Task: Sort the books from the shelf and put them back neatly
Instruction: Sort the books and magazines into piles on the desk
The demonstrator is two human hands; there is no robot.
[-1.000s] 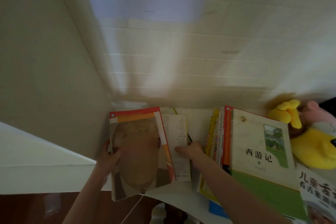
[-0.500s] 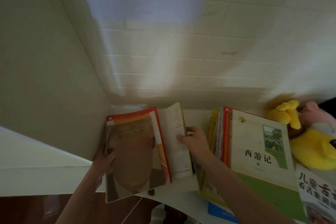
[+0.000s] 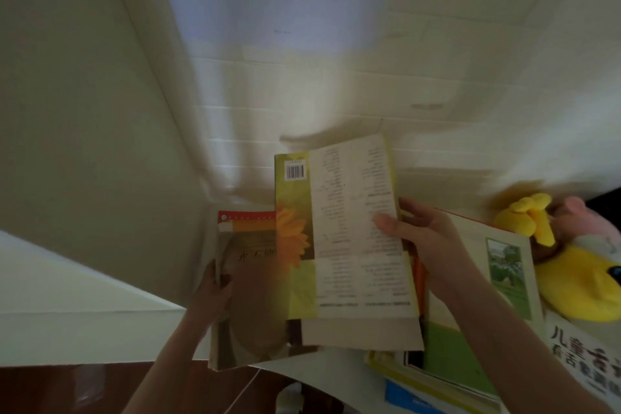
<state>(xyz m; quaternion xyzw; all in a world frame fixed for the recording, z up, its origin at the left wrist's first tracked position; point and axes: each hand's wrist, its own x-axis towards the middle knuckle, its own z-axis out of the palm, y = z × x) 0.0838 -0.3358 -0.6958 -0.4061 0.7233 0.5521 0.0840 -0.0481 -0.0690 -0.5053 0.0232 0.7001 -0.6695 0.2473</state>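
My left hand (image 3: 212,292) grips the left edge of a brown book with a red top band (image 3: 248,299), which stands against the shelf's left wall. My right hand (image 3: 421,239) holds a yellow-green book with a sunflower and a barcode (image 3: 342,232), lifted in front of the brown book, thumb on its printed flap. To the right lies a pile of books (image 3: 467,346), topped by a cream and green one.
The white shelf board (image 3: 336,363) carries the books; its left side wall (image 3: 84,144) and tiled back wall close the corner. Yellow and pink plush toys (image 3: 578,272) sit at the right. Another book with black characters (image 3: 591,356) lies at the lower right.
My right hand has pulled the yellow-green book up and out from beside the brown book and raised it. The left hand still steadies the brown book.
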